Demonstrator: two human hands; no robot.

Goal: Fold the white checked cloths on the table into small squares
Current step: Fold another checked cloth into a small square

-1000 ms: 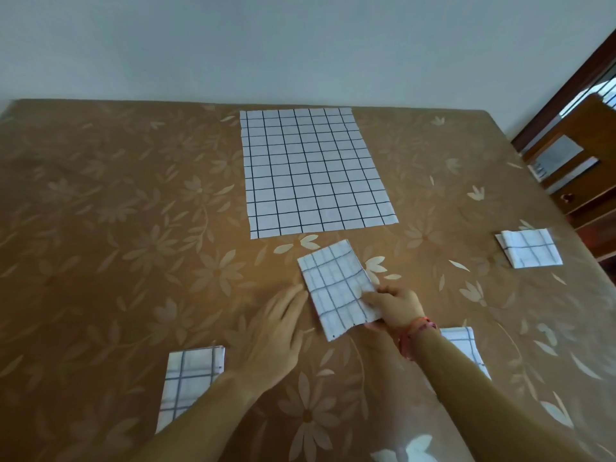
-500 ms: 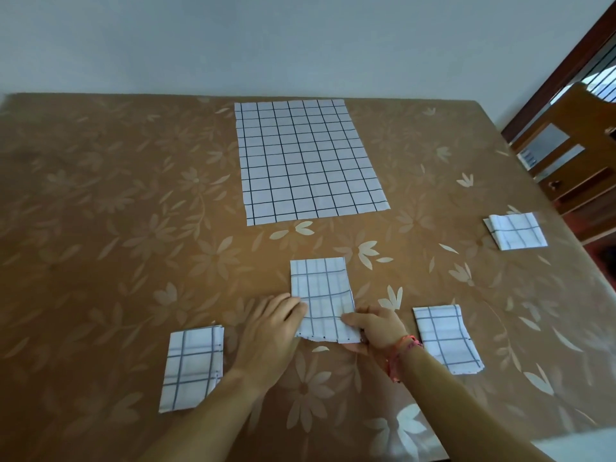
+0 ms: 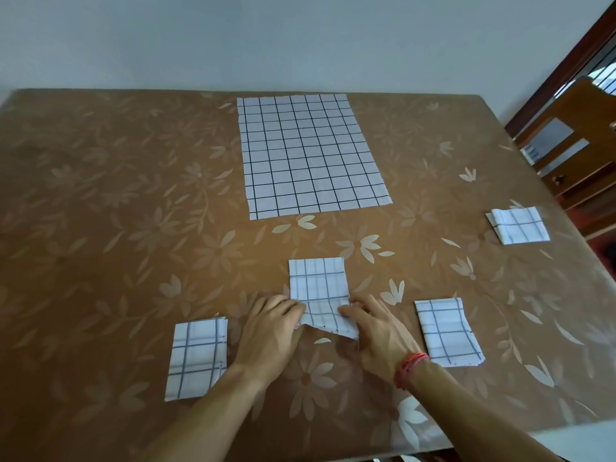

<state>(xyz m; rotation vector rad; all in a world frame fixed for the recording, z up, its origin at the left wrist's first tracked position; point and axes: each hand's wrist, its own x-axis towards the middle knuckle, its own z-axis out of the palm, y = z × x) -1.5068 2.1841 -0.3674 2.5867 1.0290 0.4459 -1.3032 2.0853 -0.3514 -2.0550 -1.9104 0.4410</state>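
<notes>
Hidden: the left hand (image 3: 270, 331) has its fingertips tucked under the near left corner of the half-folded cloth (image 3: 316, 281); the thumb of the right hand (image 3: 376, 331) cannot be seen.
Cut off: both forearms run out of the bottom edge; only part of the wooden chair (image 3: 573, 138) shows at the right edge.
Hard to make out: how many layers the half-folded cloth has.
Left hand: fingers curled, gripping the near left corner of the half-folded cloth.
Right hand: fingers bent over the near right corner, holding it; a red thread band (image 3: 408, 363) sits on the wrist.
Half-folded cloth: near the middle of the bench (image 3: 100, 211), a narrow upright strip, its far part flat, its near edge rumpled and raised between the two hands.
Unfolded cloth (image 3: 310, 155): spread flat at the far middle of the bench, well apart from the hands.
Left folded cloth (image 3: 196, 355): just beside the left wrist, flat, layered edges showing on its right side.
Right folded cloth (image 3: 446, 331): just beside the right hand, flat.
Far folded cloth (image 3: 520, 225): near the right edge of the bench, apart from the rest.
Bench cover: brown with pale flowers and glossy.
Behind: a plain pale wall (image 3: 266, 38).
</notes>
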